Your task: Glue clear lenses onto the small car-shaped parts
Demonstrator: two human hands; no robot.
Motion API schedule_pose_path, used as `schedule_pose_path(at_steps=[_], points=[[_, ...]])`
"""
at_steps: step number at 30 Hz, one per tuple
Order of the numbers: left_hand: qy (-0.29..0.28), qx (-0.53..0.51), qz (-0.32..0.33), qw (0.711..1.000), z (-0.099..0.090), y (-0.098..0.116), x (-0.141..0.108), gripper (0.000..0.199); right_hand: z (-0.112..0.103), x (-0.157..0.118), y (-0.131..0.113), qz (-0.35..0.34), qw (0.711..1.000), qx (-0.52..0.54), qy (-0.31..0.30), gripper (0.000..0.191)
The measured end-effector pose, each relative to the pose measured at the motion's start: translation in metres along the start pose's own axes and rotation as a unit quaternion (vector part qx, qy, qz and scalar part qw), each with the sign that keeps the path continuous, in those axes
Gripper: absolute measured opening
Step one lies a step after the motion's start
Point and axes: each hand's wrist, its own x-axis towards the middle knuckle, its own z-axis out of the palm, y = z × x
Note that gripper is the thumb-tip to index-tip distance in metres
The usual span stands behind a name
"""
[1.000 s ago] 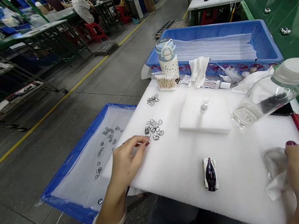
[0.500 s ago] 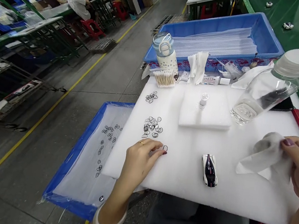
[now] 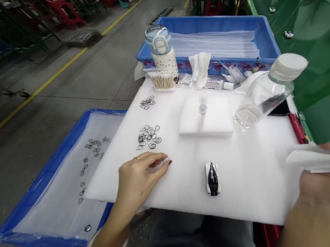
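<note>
My left hand (image 3: pixel 139 179) rests at the front left of the white foam board (image 3: pixel 180 194), its thumb and fingertips pinched on a small thin black ring (image 3: pixel 166 160). Just beyond lie a loose cluster of similar black rings (image 3: pixel 149 137) and a smaller cluster (image 3: pixel 147 102). To the right of this hand sits a white and black toy car (image 3: pixel 212 179). At the right edge my right hand (image 3: pixel 323 187) is raised, closed around a folded white cloth (image 3: pixel 318 160); most of its fingers are hidden behind the cloth.
A small foam block (image 3: pixel 207 123) carries a little clear cup (image 3: pixel 203 106). Behind stand cotton swabs (image 3: pixel 162 82), a dotted drink bottle (image 3: pixel 162 52), a clear bottle (image 3: pixel 266 96) and a blue bin (image 3: pixel 211 22). A blue tray (image 3: pixel 53 165) with more rings lies lower left.
The cloth in my right hand has been lifted off the board and turned flatter, further right. My left hand still pinches the ring, now tilted flatter. The whole view has swung somewhat right.
</note>
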Motion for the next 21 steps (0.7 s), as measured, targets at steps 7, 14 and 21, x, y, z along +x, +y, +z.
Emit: schedule_pose_path(at_steps=[7, 14, 21], points=[[-0.151, -0.646, -0.212, 0.717, 0.048, 0.051, -0.018, 0.016, 0.027, -0.052, -0.019, 0.036, 0.993, 0.043, -0.107, 0.023], [-0.142, -0.720, -0.250, 0.631, 0.055, 0.053, -0.018, 0.024, 0.051, -0.128, -0.019, -0.227, 0.890, -0.186, -0.349, 0.007], [-0.141, -0.733, -0.262, 0.612, 0.055, 0.053, -0.019, 0.022, 0.073, -0.146, -0.021, -0.347, 0.840, -0.204, -0.365, 0.017]])
